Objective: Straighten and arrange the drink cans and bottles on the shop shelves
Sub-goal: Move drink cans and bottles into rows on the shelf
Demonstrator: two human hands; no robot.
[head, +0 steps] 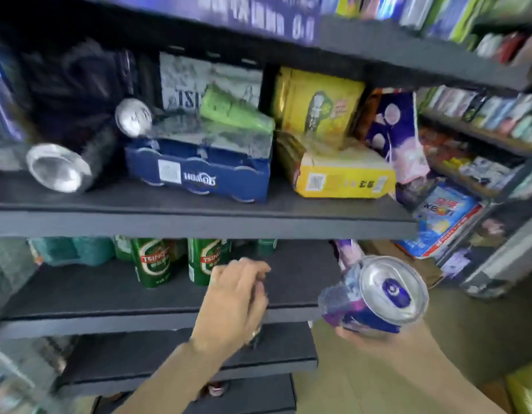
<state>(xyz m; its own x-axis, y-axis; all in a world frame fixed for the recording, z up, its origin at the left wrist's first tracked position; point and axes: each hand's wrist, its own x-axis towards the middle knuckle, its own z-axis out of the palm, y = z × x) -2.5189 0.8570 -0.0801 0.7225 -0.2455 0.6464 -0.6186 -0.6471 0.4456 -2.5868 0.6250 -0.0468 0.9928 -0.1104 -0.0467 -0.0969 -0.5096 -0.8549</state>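
Right hand gripped 1 blue can right of the middle shelf. Left hand, fingers loosely curled, hovered above that shelf near 2 green cans.

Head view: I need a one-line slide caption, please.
Right hand grips a purple can while the left hand reaches toward the green cans on the lower shelf.

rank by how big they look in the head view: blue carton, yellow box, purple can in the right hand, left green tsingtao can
1. blue carton
2. yellow box, slightly smaller
3. purple can, enlarged by nearness to the camera
4. green Tsingtao can, its top hidden by the shelf
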